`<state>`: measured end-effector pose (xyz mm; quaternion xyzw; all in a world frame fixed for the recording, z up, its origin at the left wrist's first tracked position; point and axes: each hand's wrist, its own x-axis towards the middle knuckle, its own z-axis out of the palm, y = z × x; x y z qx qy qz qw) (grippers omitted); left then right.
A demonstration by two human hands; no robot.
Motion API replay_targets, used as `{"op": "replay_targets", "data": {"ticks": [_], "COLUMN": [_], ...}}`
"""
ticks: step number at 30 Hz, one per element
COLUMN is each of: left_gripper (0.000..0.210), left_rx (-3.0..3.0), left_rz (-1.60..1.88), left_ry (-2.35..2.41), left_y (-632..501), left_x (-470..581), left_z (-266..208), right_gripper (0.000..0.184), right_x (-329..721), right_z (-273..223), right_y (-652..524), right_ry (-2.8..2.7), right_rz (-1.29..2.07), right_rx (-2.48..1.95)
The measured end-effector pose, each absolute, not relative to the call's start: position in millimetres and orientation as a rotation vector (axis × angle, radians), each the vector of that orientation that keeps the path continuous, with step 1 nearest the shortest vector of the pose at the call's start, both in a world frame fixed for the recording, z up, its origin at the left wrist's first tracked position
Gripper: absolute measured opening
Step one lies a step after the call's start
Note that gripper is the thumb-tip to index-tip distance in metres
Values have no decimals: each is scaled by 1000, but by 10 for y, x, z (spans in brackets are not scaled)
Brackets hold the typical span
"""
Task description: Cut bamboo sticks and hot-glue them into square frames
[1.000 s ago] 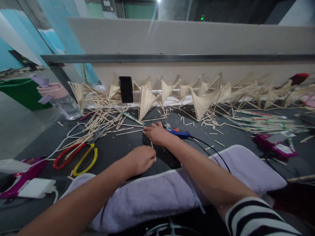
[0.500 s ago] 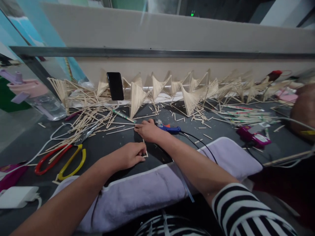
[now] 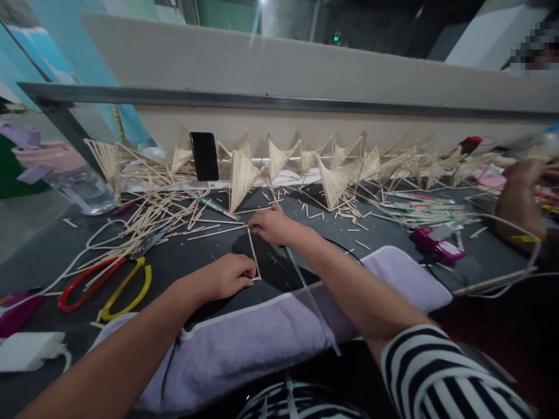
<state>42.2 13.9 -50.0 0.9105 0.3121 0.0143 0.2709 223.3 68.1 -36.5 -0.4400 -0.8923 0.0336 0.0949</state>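
Note:
My left hand [image 3: 233, 274] rests on the dark tabletop with its fingers closed at the near end of a thin wooden stick [image 3: 254, 251], where another short piece meets it in a corner. At the stick's far end is my right hand [image 3: 273, 226], fingers bent down and pinched on that tip. Between the hands the stick lies flat, running away from me. A translucent glue stick [image 3: 312, 302] slants below my right forearm, across the lilac towel [image 3: 262, 331]. The glue gun is hidden behind my right hand and arm; only a black cable shows.
Scissors [image 3: 124, 288] with red and yellow handles and a heap of loose sticks [image 3: 152, 215] lie left. Twisted stick frames [image 3: 329, 180] and a phone [image 3: 204, 156] stand behind. A purple device [image 3: 437, 244], a co-worker's arm [image 3: 519, 203] and a bottle [image 3: 82, 177] flank the sides.
My right hand has shifted slightly right and now covers the blue glue gun. More of the stick shows between my hands. My left hand has hardly moved. A co-worker's hand has come into view at right.

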Motion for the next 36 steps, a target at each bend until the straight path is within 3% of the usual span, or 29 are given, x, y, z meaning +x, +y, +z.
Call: {"op": "replay_targets", "data": {"ticks": [6, 26, 36], "left_gripper": [8, 18, 22], "left_rx": [2466, 2448, 2637], "left_rz": [86, 99, 394], "left_ry": [827, 769, 1464], "left_y": [158, 213, 856], "left_x": [405, 352, -199], "left_z": [-562, -477, -567], "right_gripper": [13, 22, 19], "right_x": [2379, 2431, 2422], "right_z": [-485, -619, -603], "right_y": [248, 63, 50], "right_ry": [-2842, -2717, -2706], "right_rz": [278, 471, 518], "right_rx": [-1138, -977, -955]}}
